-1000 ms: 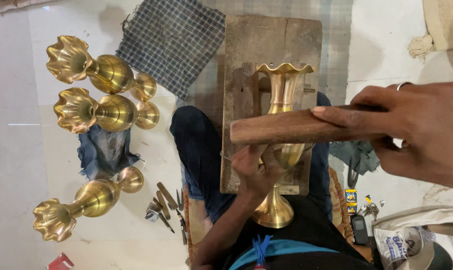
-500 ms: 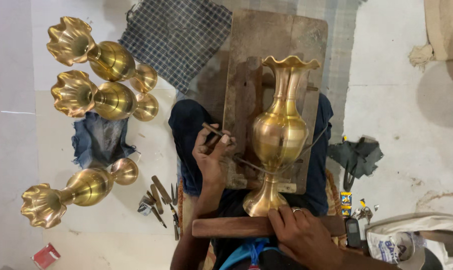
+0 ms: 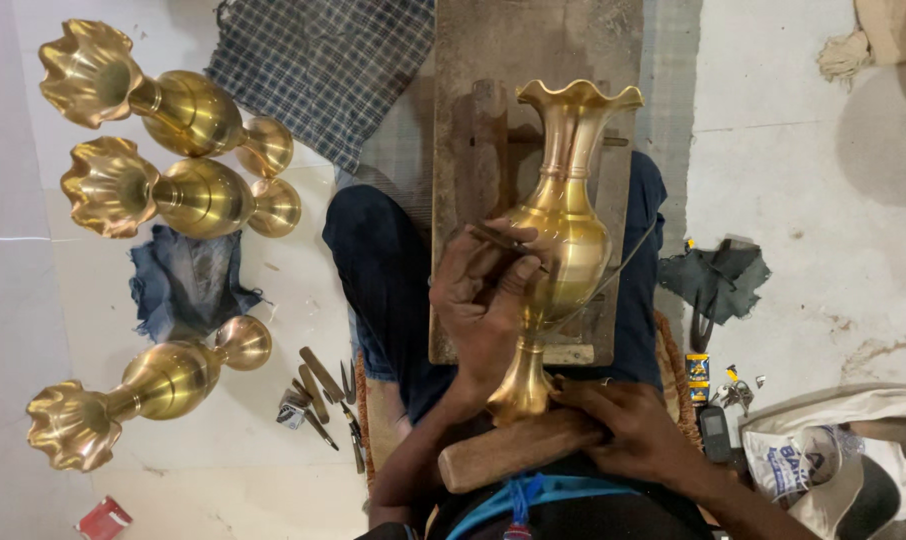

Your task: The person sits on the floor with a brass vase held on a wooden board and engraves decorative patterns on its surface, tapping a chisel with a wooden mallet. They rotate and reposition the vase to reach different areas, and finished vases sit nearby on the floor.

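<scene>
pinched in the left hand is a thin metal engraving tool, its tip seemingly touching the belly of the tall fluted brass vase lying beside those fingers on a worn wooden board. below that grip, the right hand wraps closed around a brown wooden mallet near the vase's foot.
</scene>
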Demonstrator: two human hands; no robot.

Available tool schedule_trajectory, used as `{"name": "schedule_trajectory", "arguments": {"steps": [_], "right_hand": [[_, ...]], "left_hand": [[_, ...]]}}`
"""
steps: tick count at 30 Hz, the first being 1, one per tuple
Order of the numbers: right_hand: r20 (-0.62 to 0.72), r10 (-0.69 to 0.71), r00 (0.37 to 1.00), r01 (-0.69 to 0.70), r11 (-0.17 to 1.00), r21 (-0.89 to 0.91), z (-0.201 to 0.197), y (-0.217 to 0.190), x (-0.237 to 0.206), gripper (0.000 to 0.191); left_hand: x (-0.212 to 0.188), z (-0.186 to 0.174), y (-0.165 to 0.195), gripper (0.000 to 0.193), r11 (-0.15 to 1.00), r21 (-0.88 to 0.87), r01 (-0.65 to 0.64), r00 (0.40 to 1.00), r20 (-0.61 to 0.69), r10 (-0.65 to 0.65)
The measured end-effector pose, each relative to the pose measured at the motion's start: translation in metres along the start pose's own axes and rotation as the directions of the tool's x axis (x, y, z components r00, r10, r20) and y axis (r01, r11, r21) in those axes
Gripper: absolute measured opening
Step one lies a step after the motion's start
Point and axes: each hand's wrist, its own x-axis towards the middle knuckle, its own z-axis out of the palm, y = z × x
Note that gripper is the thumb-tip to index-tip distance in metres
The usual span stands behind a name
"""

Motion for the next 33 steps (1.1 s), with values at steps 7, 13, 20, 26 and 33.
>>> {"name": "schedule_trajectory", "arguments": {"steps": [7, 13, 20, 26, 33], "right_hand": [[-0.469, 0.095, 0.878, -0.004, 0.981, 0.192, -0.046, 0.011, 0.001, 0.036], [-0.626, 0.199, 0.754, -0.229, 0.973, 0.034, -0.101, -0.020, 0.025, 0.064], [-0.091, -0.216, 0.972, 0.144, 0.856, -0.496, -0.181, -0.058, 0.062, 0.075], [0.128, -0.339, 0.932, 0.336, 0.675, -0.657, -0.204, -0.077, 0.066, 0.086], [0.077, -0.159, 0.984, 0.174, 0.796, -0.579, -0.206, -0.078, 0.070, 0.091]], "left_hand": [[-0.012, 0.012, -0.014, 0.032, 0.865, 0.407, -0.294, 0.953, 0.061, 0.296], [-0.018, 0.020, -0.017, 0.018, 0.829, 0.497, -0.256, 0.963, 0.058, 0.263], [-0.028, 0.012, -0.035, 0.020, 0.630, 0.722, -0.288, 0.920, 0.024, 0.392], [-0.031, 0.002, -0.039, 0.019, 0.597, 0.670, -0.442, 0.868, 0.152, 0.472], [-0.013, 0.000, -0.015, 0.025, 0.588, 0.701, -0.404, 0.915, 0.297, 0.274]]}}
